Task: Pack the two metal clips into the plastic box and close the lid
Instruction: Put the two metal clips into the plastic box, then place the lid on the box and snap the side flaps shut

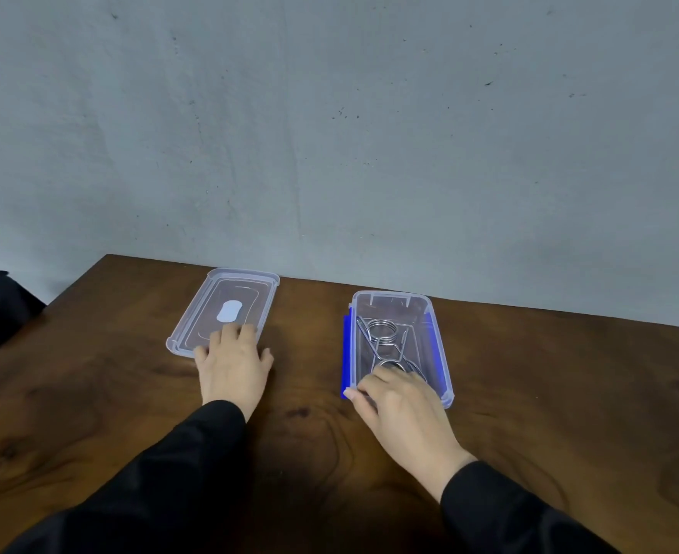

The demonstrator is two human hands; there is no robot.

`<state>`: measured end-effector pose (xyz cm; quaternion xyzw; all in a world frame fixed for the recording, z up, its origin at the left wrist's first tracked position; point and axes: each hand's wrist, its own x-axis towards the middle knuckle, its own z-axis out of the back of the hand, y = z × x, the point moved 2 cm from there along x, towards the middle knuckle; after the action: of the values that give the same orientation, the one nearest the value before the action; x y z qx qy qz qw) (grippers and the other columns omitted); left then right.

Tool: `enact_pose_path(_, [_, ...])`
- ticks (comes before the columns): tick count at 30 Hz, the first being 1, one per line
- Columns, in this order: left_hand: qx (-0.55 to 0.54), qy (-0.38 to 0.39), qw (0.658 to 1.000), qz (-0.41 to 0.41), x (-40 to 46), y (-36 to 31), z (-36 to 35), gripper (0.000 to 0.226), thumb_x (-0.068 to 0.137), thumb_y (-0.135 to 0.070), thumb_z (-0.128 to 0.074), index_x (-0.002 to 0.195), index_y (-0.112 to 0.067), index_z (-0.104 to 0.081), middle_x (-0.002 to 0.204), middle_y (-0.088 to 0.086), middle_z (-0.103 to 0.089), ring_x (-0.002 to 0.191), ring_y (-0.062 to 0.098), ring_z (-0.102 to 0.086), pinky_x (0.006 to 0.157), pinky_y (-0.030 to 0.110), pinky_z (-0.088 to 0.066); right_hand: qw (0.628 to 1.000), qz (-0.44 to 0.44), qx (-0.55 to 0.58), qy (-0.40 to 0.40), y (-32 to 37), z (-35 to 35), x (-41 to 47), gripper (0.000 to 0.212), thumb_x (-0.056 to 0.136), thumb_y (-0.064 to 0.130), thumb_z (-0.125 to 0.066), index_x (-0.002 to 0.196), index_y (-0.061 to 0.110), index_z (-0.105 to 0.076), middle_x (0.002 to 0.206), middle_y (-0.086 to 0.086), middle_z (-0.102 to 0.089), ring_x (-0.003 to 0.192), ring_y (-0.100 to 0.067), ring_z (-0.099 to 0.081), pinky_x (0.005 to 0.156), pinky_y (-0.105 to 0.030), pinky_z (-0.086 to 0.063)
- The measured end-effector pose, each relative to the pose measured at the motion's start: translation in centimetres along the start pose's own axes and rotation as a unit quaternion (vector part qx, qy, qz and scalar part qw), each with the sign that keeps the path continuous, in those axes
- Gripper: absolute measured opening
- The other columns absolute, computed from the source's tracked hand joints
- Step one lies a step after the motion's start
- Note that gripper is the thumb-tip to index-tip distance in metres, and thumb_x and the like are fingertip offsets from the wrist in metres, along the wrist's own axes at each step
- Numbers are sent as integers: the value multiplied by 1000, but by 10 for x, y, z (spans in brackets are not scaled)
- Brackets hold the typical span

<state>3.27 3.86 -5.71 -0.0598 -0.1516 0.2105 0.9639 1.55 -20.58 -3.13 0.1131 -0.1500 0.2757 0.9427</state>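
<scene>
- Resting on a dark wooden table (529, 393), the clear plastic box (438, 345) stands open toward the right, with blue latches (346, 353) along its left side.
- Both metal clips lie inside the box: the far clip (382, 331) shows its coiled spring ring plainly, while the near clip (394, 363) is partly hidden under fingers.
- The right hand (404, 409) reaches over the near end of the box, fingers curled down onto the near clip and thumb at the box's near left corner; whether it actually grips the clip cannot be told.
- The lid (226, 301) lies flat on the table well to the left of the box, with a pale oval patch at its middle.
- The left hand (234, 365) lies palm down and spread, its fingertips on the lid's near edge, pressing or touching rather than closed around it.
- Black sleeves (194, 445) cover both forearms.
- A grey wall (330, 133) rises behind the table.
</scene>
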Motion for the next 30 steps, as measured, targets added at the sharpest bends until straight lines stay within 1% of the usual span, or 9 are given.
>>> enact_pose_path(4, [18, 32, 999, -16, 1, 4, -1, 19, 94, -30, -62, 103, -14, -71, 99, 6, -70, 95, 27, -63, 86, 44, -46, 1000, 5, -1, -6, 4, 3, -2, 40, 98, 51, -50, 85, 23, -76, 80, 7, -72, 75, -13, -70, 66, -26, -59])
enact_pose_path(8, [23, 47, 997, -51, 1, 2, 3, 12, 91, -19, -68, 88, -8, -69, 85, 9, -67, 80, 27, -63, 71, 39, -51, 1000, 7, 12, -5, 9, 6, -8, 42, 98, 50, -50, 83, 21, -76, 77, 6, -70, 70, -13, -68, 62, -27, -59])
enact_pose_path(12, [24, 39, 997, -67, -9, -8, 6, 11, 93, -20, -65, 88, -10, -67, 85, 7, -68, 80, 25, -63, 72, 37, -51, 1000, 10, 14, -9, 13, 7, -20, 43, 98, 50, -51, 77, 21, -73, 71, 7, -67, 65, -12, -65, 58, -28, -58])
enact_pose_path(17, [-136, -14, 989, -54, -23, -40, 25, 12, 92, -15, -67, 83, -10, -62, 73, 6, -63, 67, 22, -61, 65, 40, -56, 998, -8, 55, 33, 16, 10, -27, 51, 101, 54, -38, 86, 20, -73, 81, 6, -67, 76, -13, -65, 69, -30, -60])
enact_pose_path(19, [-229, -38, 972, -31, -26, -57, 43, 9, 95, -13, -62, 87, -10, -58, 73, 7, -62, 66, 24, -59, 65, 41, -52, 987, -46, 152, 28, 11, 16, -23, 45, 102, 50, -39, 97, 19, -71, 95, 8, -63, 88, -10, -62, 79, -28, -57])
enact_pose_path(22, [-380, -47, 924, 5, -29, -85, 77, 11, 101, -18, -51, 107, -11, -57, 95, 4, -68, 85, 22, -64, 75, 39, -53, 946, -143, 290, -16, -3, 32, -10, 30, 102, 39, -52, 124, 22, -63, 114, 14, -57, 101, -1, -58, 89, -18, -51])
enact_pose_path(25, [-476, -50, 878, 10, -38, -112, 114, 12, 103, -20, -49, 107, -12, -56, 98, -4, -66, 90, 13, -62, 74, 25, -46, 890, -242, 376, -84, -22, 50, 3, 48, 102, 33, -55, 147, 18, -48, 136, 6, -54, 120, -1, -55, 98, -15, -43])
enact_pose_path(28, [-543, -60, 837, 26, -43, -128, 135, 8, 103, -22, -49, 96, -21, -52, 89, -8, -65, 80, 0, -62, 64, 12, -44, 846, -312, 430, -50, -41, 62, 12, 65, 103, 41, -49, 159, 19, -26, 158, 1, -42, 139, -17, -48, 103, -24, -38])
enact_pose_path(30, [-614, -43, 786, 63, -45, -133, 136, 11, 102, -23, -51, 91, -25, -54, 91, -3, -70, 83, 1, -64, 73, 13, -47, 831, -311, 461, -19, -50, 63, 17, 72, 102, 49, -48, 161, 21, -19, 157, 3, -44, 139, -17, -49, 107, -27, -37])
